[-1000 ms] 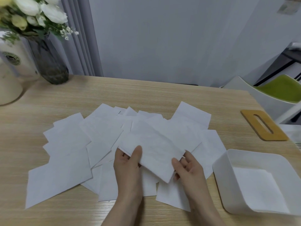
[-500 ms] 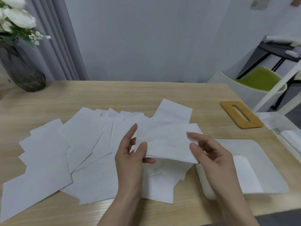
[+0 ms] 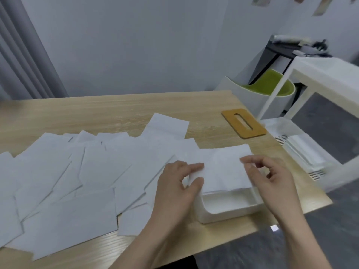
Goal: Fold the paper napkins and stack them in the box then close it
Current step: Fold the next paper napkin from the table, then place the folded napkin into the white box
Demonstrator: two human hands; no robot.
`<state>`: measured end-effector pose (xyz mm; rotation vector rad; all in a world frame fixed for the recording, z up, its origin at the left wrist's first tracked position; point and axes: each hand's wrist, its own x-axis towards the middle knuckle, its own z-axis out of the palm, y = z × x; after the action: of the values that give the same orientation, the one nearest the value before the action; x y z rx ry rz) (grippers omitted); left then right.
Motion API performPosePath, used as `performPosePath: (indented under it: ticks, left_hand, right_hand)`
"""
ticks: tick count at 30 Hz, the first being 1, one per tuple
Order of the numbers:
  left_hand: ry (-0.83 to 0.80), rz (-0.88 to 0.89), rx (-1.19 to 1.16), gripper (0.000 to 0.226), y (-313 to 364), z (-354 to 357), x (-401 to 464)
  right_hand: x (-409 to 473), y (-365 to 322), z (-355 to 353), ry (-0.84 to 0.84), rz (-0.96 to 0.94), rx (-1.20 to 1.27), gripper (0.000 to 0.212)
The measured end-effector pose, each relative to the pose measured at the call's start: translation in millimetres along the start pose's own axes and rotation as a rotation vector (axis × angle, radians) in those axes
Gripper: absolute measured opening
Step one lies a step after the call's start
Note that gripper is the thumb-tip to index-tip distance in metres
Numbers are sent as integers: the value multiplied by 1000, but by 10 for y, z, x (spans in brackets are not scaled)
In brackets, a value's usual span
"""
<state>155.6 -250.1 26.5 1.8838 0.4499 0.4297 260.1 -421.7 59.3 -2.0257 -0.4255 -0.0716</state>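
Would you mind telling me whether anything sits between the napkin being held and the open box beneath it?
Nothing visible does. The folded napkin, held by both hands, hangs directly over the open white box; its wooden lid lies apart on the table.

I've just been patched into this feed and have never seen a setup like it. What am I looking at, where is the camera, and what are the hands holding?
There is no machine here: a camera worn on a person's head looks down at their two bare hands. The left hand and right hand each pinch one end of a folded napkin, held over an open white box on the wooden table. Many loose napkins are spread across the table to the left. The tan slotted lid lies flat beyond the box, not yet on it.
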Motion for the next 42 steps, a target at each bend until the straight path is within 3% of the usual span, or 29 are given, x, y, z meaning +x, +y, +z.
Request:
performPosePath:
  ticks: [5, 9, 15, 19, 24, 30, 42]
  left_hand:
    - [10, 230, 291, 54, -55, 219, -41]
    - [6, 322, 412, 47, -50, 259, -76]
    - [-43, 402, 615, 42, -46, 189, -65]
    - [-162, 481, 800, 45, -4, 110, 18]
    - [-374, 461, 983, 71, 49, 42, 107]
    - [-455, 447, 974, 85, 64, 31, 161]
    - [-431, 454, 998, 82, 55, 69, 154]
  right_hand:
    - [-36, 180, -124, 53, -92, -334, 28]
    - [-57, 286, -167, 59, -128, -518, 22]
    - [-60, 349, -145, -37, -70, -603, 20]
    - [-38, 366, -133, -98, -15, -630, 24]
    - [6, 394, -130, -154, -22, -711, 25]
    - [22, 398, -110, -144, -17, -789, 31]
    - [22, 378, -93, -136, 1, -906, 40]
